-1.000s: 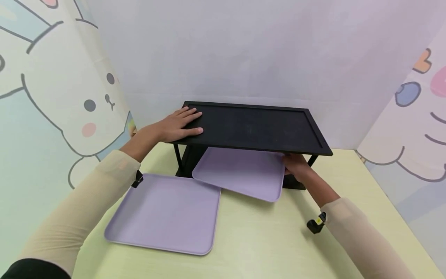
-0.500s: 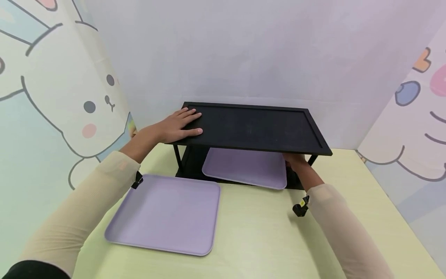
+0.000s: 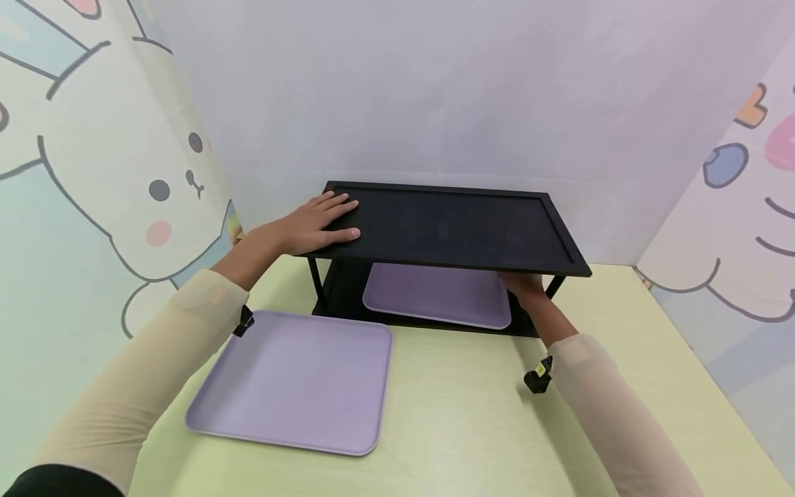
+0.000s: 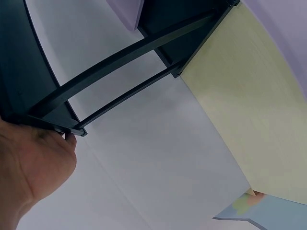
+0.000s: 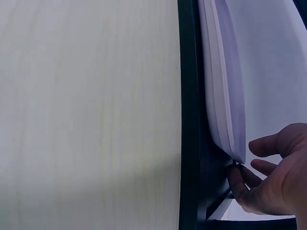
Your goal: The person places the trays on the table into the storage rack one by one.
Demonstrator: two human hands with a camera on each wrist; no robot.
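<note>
Partly under the black rack [image 3: 447, 224], right hand [image 3: 524, 286] and lilac tray [image 3: 437, 295].

I'm looking into a small staged recording booth: cartoon rabbit panels [image 3: 93, 159] wall in a pale yellow table [image 3: 472, 428], with a plain white backdrop [image 3: 435, 83] behind the black two-tier rack [image 3: 447, 224].

two bare hands, long cream sleeves [image 3: 143, 373] to the wrists, small black clip with yellow mark [image 3: 537, 379] at each cuff, dark garment lower left
</note>
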